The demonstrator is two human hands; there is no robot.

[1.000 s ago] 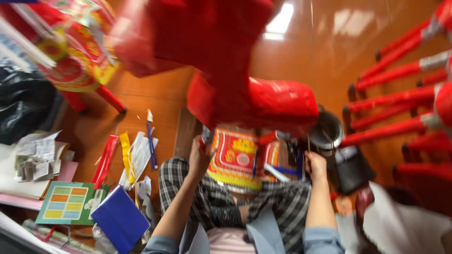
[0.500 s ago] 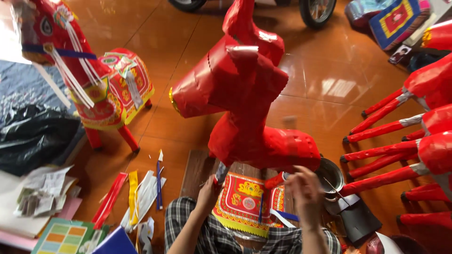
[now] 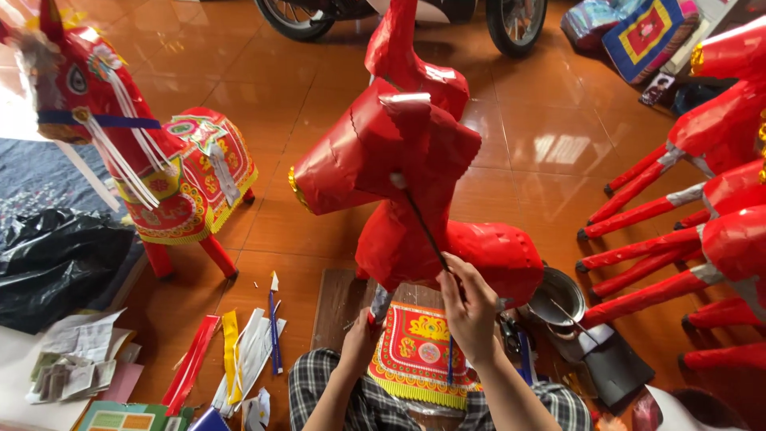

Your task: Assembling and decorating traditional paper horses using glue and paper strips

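Right hand [image 3: 471,307] pinching a thin brush [image 3: 423,223], tip against the red paper horse [image 3: 415,183]. Left hand [image 3: 361,339] gripping beneath the horse, by the patterned cloth [image 3: 415,351]. Bowl [image 3: 558,295] right of the horse; decorated horse [image 3: 159,172] well left.

Person, head cam view, lower centre of frame only. Both forearms bare up to frame edge, no sleeves in view, no watch, no rings or bands that can be made out. Left hand [image 3: 361,339] bare, no glove. Right hand [image 3: 471,307] bare, no glove; nails short as far as can be told, detail soft. Legs: checked trousers [image 3: 319,383], dark grey/black w/ pale lines, small grid pattern, loose cloth w/ folds at knee. Same check seen on other leg at right, approx below right forearm. Torso, upper arms, feet out of shot
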